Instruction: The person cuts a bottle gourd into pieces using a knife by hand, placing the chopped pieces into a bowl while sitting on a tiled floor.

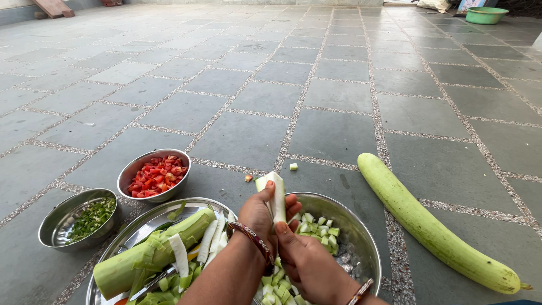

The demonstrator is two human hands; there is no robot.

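My left hand [257,214] grips a pale, peeled strip of gourd [276,195] and holds it upright over a steel bowl [364,237] that has several diced gourd pieces [316,226] in it. My right hand [307,262] is curled just below, its thumb against the strip's lower end; what lies inside its fingers is hidden. Both wrists wear bangles. To the left, a steel plate [138,226] carries a big half-peeled gourd chunk [149,254], white strips and green peels.
A whole long pale-green gourd [429,229] lies on the stone floor to the right. On the left stand a steel bowl of chopped tomato [155,175] and one of chopped greens [79,220]. Small scraps [293,166] lie ahead. A green tub [485,14] is far back.
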